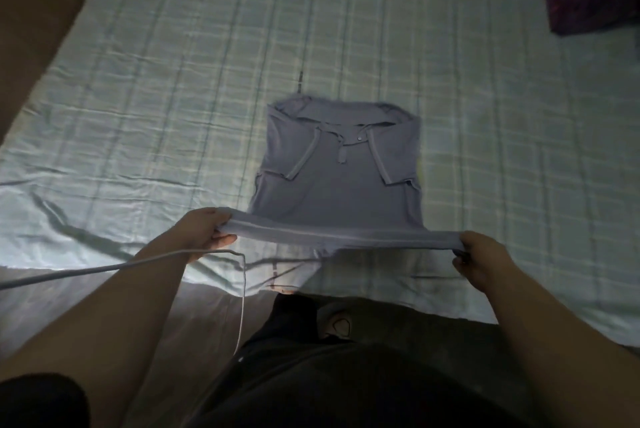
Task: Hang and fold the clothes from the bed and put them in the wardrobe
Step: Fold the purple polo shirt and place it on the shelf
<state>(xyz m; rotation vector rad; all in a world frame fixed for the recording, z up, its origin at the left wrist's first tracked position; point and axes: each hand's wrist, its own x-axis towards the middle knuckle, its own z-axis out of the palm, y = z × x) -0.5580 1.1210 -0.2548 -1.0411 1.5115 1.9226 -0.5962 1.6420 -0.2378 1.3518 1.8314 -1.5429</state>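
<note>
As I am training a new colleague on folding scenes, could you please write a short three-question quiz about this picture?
1. True or false: the left hand and the right hand both grip the bottom hem of the grey-blue collared polo shirt.
2. Multiple choice: the shirt's short sleeves are A) spread out sideways, B) folded in over the front, C) tucked out of sight underneath.
3. Short answer: which end of the shirt rests on the pale green checked bed sheet, collar or hem?

Key: 1 true; 2 B; 3 the collar end, as the hem is held up between the hands.
</note>
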